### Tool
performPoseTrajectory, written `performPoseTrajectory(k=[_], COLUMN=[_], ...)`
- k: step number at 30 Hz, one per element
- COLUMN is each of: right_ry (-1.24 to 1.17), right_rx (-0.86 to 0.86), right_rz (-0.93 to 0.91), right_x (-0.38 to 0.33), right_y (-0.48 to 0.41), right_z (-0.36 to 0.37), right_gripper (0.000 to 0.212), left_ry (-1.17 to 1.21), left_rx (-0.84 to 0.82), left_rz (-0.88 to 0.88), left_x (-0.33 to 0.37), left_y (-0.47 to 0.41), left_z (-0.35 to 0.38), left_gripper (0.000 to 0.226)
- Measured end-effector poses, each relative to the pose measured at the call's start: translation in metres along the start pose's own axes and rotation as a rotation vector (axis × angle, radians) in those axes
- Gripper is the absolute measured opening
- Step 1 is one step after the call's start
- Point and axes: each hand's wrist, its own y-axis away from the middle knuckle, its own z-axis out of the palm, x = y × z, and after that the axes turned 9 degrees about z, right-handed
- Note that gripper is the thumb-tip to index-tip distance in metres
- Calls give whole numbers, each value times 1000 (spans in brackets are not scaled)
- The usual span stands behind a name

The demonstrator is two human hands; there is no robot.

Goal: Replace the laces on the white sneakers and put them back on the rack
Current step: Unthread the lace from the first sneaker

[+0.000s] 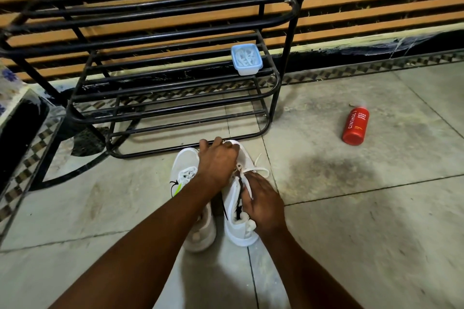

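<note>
Sneakers, two, left hand gripping one's front, right hand gripping its collar, one rack, one bottle

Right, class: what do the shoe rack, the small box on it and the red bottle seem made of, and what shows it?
Shoe rack: likely painted metal tubing, glossy black with highlights.
Small box: translucent pale-blue plastic; white contents show through.
Red bottle: probably plastic, smooth, printed lettering.

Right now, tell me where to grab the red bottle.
Take the bottle across the middle of its body, from above. It lies on its side on the floor, so its round width is open to a grip from overhead.
</note>
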Motion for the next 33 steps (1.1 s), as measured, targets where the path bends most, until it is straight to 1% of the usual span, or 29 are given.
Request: performPoseTrajectory(k=[2,3,4,6,7,8,9,10,12,13,15,16,17,18,19,21,23,25,28,30,33], right_ry=[5,9,9,4,4,3,1,-2,-4,-4,-8,-9,-9,-8,-6,0,-6,-17,-28,-24,-11], right_rx=[8,13,19,34,40,40,36,29,14,9,-9,-17,-22,-24,-24,-26,-34,-34,-24,-20,-35], right_rz=[-9,-13,-17,-19,-22,-24,-26,-29,-30,-26,-23,-26,-28,-27,-20,-10,-12,-12,-11,-4,13], right_x=[-1,-1,-1,-2,-2,-2,-1,-1,0,0,1,1,1,0,0,-1,-2,-3,-4,-5,-6], right_y=[0,0,0,0,0,0,-1,-1,-1,-1,-1,-1,0,0,0,-1,0,0,0,0,-1], right_z=[0,0,0,0,0,0,0,0,0,0,0,0,0,0,-1,-1,-2,-4,-6,-6,-6], right_gripper=[42,43,43,41,41,40,40,40,40,40,42,43,43,43,43,44,44,43,42,42,44], left_ry=[117,246,433,876,1114,1308,1408,1417,1280,1141,755,547,393,298,242,205,123,-23,-166,-177,-120], left_rx=[109,225,354,598,692,742,759,747,674,596,356,223,112,48,3,-47,-68,-9,146,247,243], left_rz=[-100,-169,-253,-424,-494,-539,-542,-499,-336,-206,92,202,268,303,313,303,267,258,227,185,53], left_x=[-11,-18,-25,-37,-39,-40,-40,-39,-39,-39,-38,-35,-34,-35,-35,-33,-30,-23,-21,-27,-37], left_y=[1,1,1,-3,-7,-11,-14,-16,-15,-13,-8,-5,-2,0,1,4,4,4,3,3,12], left_z=[0,0,-2,-7,-12,-15,-15,-12,-5,-2,0,-2,-1,1,4,7,6,1,-8,-8,-11], left_gripper=[34,31,29,35,37,37,36,35,34,32,26,22,20,20,20,20,23,28,24,25,31])
